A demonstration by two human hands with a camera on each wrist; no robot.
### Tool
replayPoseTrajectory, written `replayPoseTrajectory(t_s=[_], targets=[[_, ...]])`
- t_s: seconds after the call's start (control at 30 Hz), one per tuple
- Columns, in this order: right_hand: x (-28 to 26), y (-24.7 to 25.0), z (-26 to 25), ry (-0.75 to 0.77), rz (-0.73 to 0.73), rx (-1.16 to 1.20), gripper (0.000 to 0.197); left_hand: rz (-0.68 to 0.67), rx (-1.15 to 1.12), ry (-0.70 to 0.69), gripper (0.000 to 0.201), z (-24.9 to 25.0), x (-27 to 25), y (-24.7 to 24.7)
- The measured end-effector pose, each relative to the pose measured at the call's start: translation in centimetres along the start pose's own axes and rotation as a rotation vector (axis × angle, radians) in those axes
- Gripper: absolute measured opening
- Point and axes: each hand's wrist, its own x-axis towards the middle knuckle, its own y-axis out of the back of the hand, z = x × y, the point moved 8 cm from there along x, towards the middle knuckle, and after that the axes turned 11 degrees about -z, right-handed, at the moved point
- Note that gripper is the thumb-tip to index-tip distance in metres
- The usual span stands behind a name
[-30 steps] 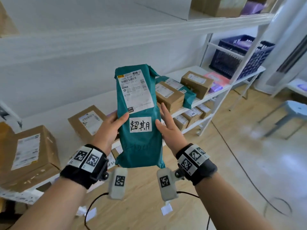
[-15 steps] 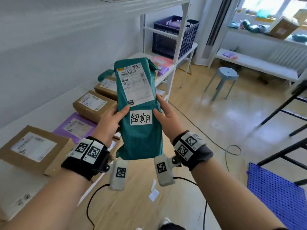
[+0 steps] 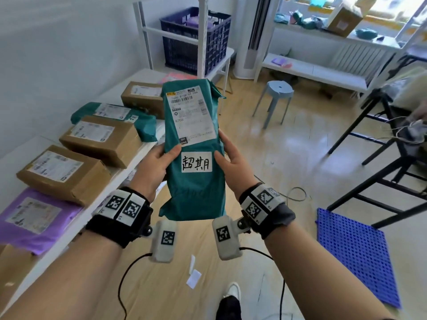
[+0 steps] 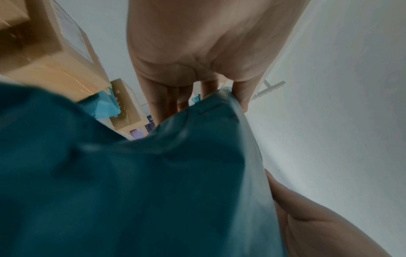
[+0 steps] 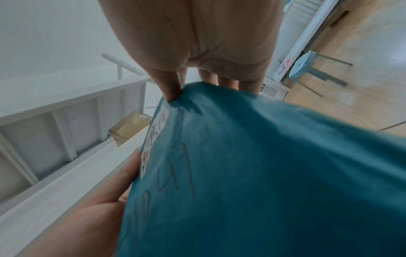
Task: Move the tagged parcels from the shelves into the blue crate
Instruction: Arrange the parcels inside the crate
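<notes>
A teal plastic parcel (image 3: 194, 185) with a printed shipping label and a white handwritten tag (image 3: 196, 162) stands upright in front of me, off the shelf. My left hand (image 3: 169, 157) grips its left edge, thumb on the front and fingers behind. My right hand (image 3: 221, 158) grips the right edge the same way. The wrist views show the teal parcel (image 4: 142, 173) (image 5: 263, 173) close up, with fingers behind it. A dark blue crate (image 3: 196, 40) sits on a white shelf unit at the far end, beyond the parcel.
Several brown boxes (image 3: 101, 139), a teal bag (image 3: 115, 114) and a purple bag (image 3: 34, 218) lie on the white shelf (image 3: 97, 204) at left. A blue stool (image 3: 277, 93), a black frame (image 3: 392, 162), a blue grid panel (image 3: 355, 257) and a cable (image 3: 298, 192) are on the wooden floor.
The view has swung right, from the shelves toward the room and the crate. The parcel stays upright in both hands, and my right thumb has come onto its front.
</notes>
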Motion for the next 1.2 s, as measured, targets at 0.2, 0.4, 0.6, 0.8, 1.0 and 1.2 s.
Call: replayPoseTrajectory(t_s=[0.2,0.4,0.6,0.8,1.0,1.2], targets=[[3.8,8.0,-0.9,0.031,0.009,0.012,0.053,-0.026,0.000,-0.018,0.018,0.8,6.9,-5.8],[6.7,15.4,-1.7,0.060,0.028,-0.009,0.054,-0.057,-0.003,-0.060,0.012,1.6,12.6,-11.6],[9.0,21.1,-1.9,0.070,0.106,-0.028,0.054,-0.119,0.002,-0.081,0.009,2.5,17.3,-16.4],[12.8,25.2,-1.8,0.062,0.170,-0.036,0.054,-0.167,0.030,-0.083,0.015,3.0,23.3,-19.1],[19.0,29.1,-2.2,0.090,0.231,-0.056,0.053,-0.211,0.053,-0.131,0.009,4.1,31.1,-20.1],[27.3,31.8,-4.6,0.128,0.242,-0.083,0.051,-0.230,0.070,-0.215,0.021,7.5,40.1,-19.8]])
